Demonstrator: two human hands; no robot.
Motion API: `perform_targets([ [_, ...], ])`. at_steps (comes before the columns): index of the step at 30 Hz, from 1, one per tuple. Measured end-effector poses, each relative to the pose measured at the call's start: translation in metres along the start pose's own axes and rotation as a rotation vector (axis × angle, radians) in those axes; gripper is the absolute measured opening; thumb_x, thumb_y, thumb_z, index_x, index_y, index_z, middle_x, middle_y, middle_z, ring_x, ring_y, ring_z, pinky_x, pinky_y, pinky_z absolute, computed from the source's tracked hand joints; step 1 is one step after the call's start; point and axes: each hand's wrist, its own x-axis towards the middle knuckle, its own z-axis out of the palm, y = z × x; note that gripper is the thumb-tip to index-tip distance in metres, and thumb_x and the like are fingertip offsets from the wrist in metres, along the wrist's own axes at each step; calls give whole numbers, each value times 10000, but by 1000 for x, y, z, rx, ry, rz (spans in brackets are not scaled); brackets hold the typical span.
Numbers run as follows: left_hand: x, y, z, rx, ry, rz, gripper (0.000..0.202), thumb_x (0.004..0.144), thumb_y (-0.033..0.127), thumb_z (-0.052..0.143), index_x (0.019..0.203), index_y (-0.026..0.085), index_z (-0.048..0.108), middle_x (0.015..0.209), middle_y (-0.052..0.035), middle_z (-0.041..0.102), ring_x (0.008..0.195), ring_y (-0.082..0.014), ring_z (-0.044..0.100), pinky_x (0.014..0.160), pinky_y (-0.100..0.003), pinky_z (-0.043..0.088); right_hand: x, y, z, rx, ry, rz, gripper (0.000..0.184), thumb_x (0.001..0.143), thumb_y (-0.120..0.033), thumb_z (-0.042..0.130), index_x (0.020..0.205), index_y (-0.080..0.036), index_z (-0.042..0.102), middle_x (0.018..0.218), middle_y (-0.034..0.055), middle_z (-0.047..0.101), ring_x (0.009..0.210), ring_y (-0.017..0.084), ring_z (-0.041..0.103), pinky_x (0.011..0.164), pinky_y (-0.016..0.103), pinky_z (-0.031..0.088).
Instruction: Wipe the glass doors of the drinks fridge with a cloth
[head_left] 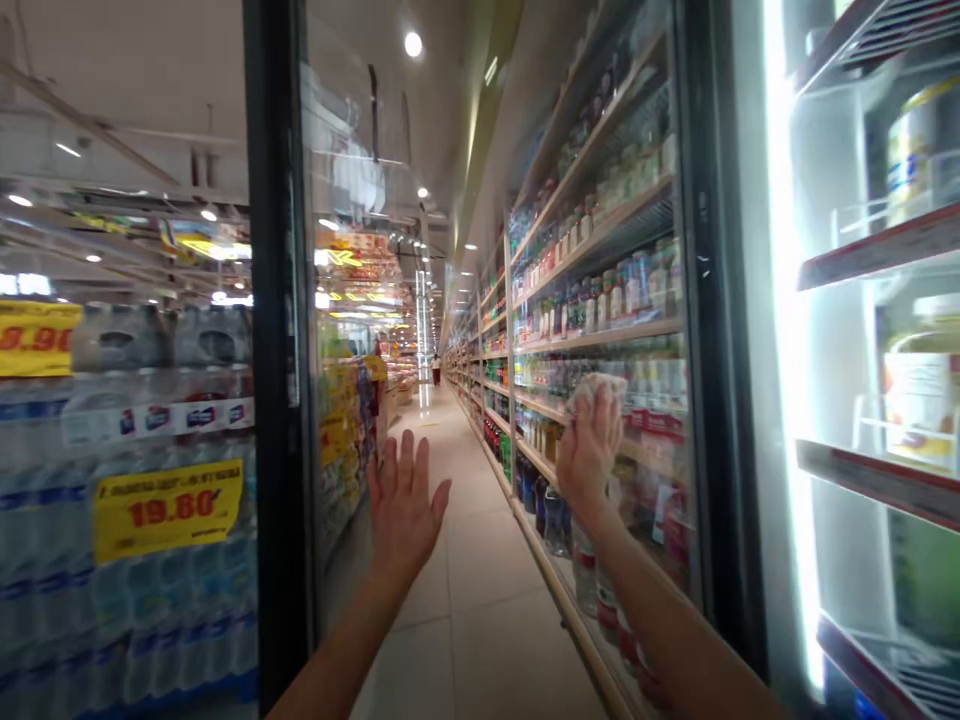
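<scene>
An open glass fridge door [487, 120] stands in front of me, framed in black. My left hand [405, 508] is open, palm flat and fingers spread against the glass near its lower middle. My right hand [587, 455] is raised to the right of it, closed on a light crumpled cloth [598, 384] that it presses on the pane. Through the glass I see a long shop aisle.
The lit fridge interior [870, 400] at the right has shelves with jars [919, 390]. Stacked water bottle packs [150, 600] with yellow price tags [169, 508] fill the left. Shelves of bottled drinks [600, 290] line the aisle. A person [436, 368] stands far down the aisle.
</scene>
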Motion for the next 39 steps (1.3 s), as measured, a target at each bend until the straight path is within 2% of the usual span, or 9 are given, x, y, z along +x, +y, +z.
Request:
perform_targets([
  [4, 0, -1, 1, -4, 4, 5, 703, 890, 319, 472, 1461, 189, 83, 1481, -145, 268, 1405, -277, 141, 1109, -559, 185, -13, -62, 12, 114, -215, -372, 482, 841, -181, 432, 1316, -248, 475, 1403, 29, 463, 1425, 212, 124, 1135, 448, 202],
  [6, 0, -3, 0, -7, 1, 16, 712, 884, 315, 486, 1461, 192, 87, 1481, -146, 266, 1404, -276, 147, 1106, -556, 195, -15, -63, 13, 134, -248, -469, 469, 831, -161, 446, 1280, -277, 508, 1382, -9, 489, 1422, 184, 140, 1151, 424, 171],
  [13, -1, -3, -1, -23, -8, 13, 699, 891, 316, 468, 1463, 214, 79, 1493, -130, 245, 1400, -291, 156, 1104, -575, 192, 3, 53, -11, -47, 16, 87, 514, 896, -200, 347, 1409, -234, 338, 1490, 120, 304, 1408, 271, 189, 1060, 572, 279],
  [15, -1, -3, 0, -31, -8, 9, 700, 890, 310, 468, 1463, 216, 77, 1493, -131, 247, 1401, -291, 151, 1104, -579, 189, 0, 45, -11, -31, 39, 111, 534, 893, -197, 347, 1425, -219, 306, 1501, 132, 274, 1415, 286, 156, 1056, 593, 270],
  [21, 0, -4, -1, -66, -11, 4, 713, 886, 311, 480, 1462, 245, 64, 1505, -116, 220, 1403, -292, 155, 1108, -582, 175, -25, -3, -8, 80, -303, -367, 532, 834, -165, 434, 1357, -266, 429, 1433, 41, 421, 1411, 227, 190, 1121, 464, 240],
  [28, -1, 0, -2, -58, -25, -2, 730, 882, 298, 483, 1462, 238, 43, 1513, -125, 194, 1404, -309, 138, 1102, -593, 164, -8, 98, -26, -79, 68, 179, 513, 899, -209, 344, 1412, -203, 339, 1509, 128, 252, 1398, 308, 204, 1072, 572, 266],
  [31, -1, 0, -2, -71, -28, -10, 720, 885, 296, 475, 1463, 233, 51, 1510, -130, 208, 1405, -306, 140, 1105, -589, 159, -13, 58, -21, -23, -15, 70, 521, 887, -189, 356, 1408, -189, 337, 1507, 122, 260, 1415, 296, 141, 1079, 578, 252],
  [35, 1, 0, -4, -99, -46, -24, 708, 891, 313, 466, 1462, 246, 53, 1511, -125, 209, 1408, -295, 130, 1107, -586, 148, -31, -24, -12, 111, -296, -325, 478, 849, -163, 399, 1319, -209, 468, 1433, 53, 415, 1425, 242, 115, 1129, 479, 223],
  [39, 0, 0, -4, -85, -48, -26, 682, 893, 329, 462, 1461, 216, 101, 1504, -140, 223, 1410, -285, 122, 1115, -564, 141, -34, -8, -17, 111, -294, -406, 480, 844, -145, 398, 1309, -227, 482, 1408, 33, 455, 1418, 196, 159, 1144, 428, 204],
])
